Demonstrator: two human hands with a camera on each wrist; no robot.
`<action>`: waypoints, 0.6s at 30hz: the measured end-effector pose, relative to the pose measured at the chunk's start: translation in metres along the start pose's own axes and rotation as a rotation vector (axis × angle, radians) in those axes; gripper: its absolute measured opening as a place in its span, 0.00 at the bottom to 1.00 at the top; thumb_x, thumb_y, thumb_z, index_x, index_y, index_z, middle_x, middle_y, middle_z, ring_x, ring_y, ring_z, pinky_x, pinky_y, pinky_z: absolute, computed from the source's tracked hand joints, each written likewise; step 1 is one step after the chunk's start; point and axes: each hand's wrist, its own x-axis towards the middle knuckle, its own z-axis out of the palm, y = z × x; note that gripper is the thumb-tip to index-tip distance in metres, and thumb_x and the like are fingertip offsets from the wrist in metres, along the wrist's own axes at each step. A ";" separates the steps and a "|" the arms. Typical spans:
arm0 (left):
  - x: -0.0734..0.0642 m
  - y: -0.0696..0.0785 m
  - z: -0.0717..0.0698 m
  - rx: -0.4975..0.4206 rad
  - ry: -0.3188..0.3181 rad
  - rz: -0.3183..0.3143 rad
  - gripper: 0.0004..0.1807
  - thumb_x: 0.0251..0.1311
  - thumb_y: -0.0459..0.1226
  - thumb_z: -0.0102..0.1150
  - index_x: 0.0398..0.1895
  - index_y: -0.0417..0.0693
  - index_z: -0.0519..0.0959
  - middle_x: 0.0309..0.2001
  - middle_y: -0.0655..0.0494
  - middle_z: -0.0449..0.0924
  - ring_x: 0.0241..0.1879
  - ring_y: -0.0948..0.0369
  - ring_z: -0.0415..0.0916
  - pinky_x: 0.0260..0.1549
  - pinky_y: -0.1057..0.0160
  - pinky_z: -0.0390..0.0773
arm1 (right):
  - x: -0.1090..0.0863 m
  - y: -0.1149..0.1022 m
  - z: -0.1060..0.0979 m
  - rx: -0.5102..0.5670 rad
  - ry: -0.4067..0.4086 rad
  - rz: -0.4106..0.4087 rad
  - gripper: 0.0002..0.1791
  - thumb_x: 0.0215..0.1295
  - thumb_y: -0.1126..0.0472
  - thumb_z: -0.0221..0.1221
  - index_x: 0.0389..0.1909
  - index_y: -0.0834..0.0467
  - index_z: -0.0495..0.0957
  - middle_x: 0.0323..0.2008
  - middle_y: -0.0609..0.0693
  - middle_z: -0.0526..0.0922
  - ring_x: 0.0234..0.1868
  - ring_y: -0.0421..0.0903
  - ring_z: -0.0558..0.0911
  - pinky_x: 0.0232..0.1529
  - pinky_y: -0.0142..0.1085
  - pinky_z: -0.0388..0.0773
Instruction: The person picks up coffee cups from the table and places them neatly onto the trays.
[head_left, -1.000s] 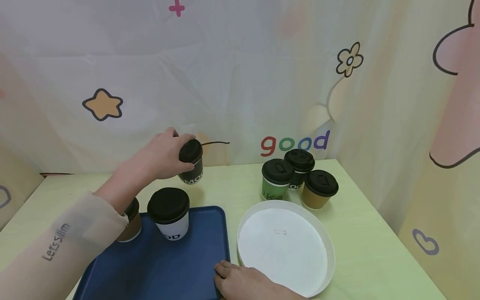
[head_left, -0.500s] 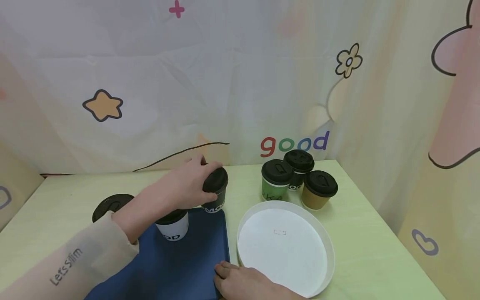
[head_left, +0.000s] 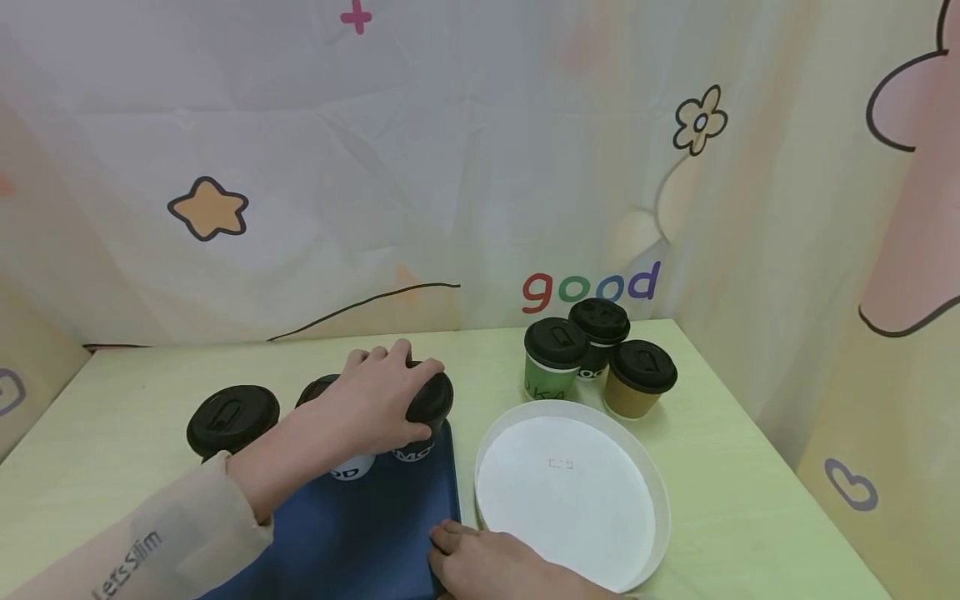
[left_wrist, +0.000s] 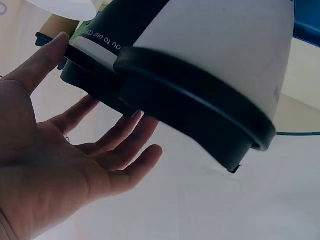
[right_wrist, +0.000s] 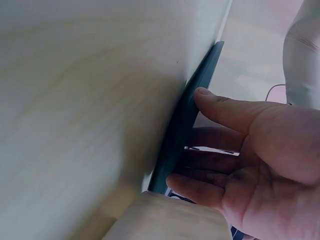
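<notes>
My left hand (head_left: 371, 402) grips a small black paper coffee cup (head_left: 432, 407) by its black lid, thumb on the near side and fingers round the far side. The cup is upright at the back right corner of the blue tray (head_left: 360, 542). Right beside it on the tray is a white paper cup (left_wrist: 220, 55) with a black lid, partly hidden by my hand in the head view. A larger black lid (head_left: 231, 419) shows left of my forearm, its cup hidden by the sleeve. My right hand (head_left: 491, 562) holds the tray's right edge, thumb against the rim (right_wrist: 192, 107).
A round white dish (head_left: 660, 508) lies to the right of the tray. Behind it a green cup (head_left: 551, 375), a black cup (head_left: 598, 321) and a tan cup (head_left: 633, 396) stand together, all with black lids. A printed curtain (head_left: 480, 167) hangs behind the table.
My left hand has carried the black cup from behind the tray, rightward and then toward me, down to the tray's back right corner. The right hand has stayed at the tray's edge.
</notes>
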 end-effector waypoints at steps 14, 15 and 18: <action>-0.002 0.002 0.011 -0.041 0.059 0.002 0.38 0.60 0.50 0.73 0.70 0.48 0.72 0.54 0.39 0.73 0.47 0.43 0.78 0.52 0.40 0.74 | 0.000 -0.001 0.001 -0.097 0.051 -0.041 0.18 0.73 0.49 0.62 0.56 0.55 0.85 0.57 0.44 0.82 0.60 0.36 0.78 0.49 0.21 0.75; -0.002 0.002 0.012 -0.040 0.061 0.000 0.38 0.60 0.50 0.73 0.71 0.48 0.71 0.54 0.38 0.72 0.48 0.43 0.78 0.52 0.40 0.74 | 0.000 -0.001 0.001 -0.099 0.050 -0.039 0.19 0.73 0.49 0.62 0.56 0.55 0.85 0.58 0.44 0.82 0.60 0.36 0.78 0.49 0.21 0.75; -0.003 0.001 0.014 -0.050 0.063 -0.014 0.38 0.60 0.50 0.73 0.71 0.49 0.71 0.55 0.39 0.72 0.50 0.42 0.77 0.50 0.40 0.75 | -0.001 -0.001 0.001 -0.090 0.044 -0.030 0.19 0.73 0.49 0.62 0.57 0.55 0.85 0.58 0.44 0.82 0.60 0.36 0.78 0.49 0.22 0.75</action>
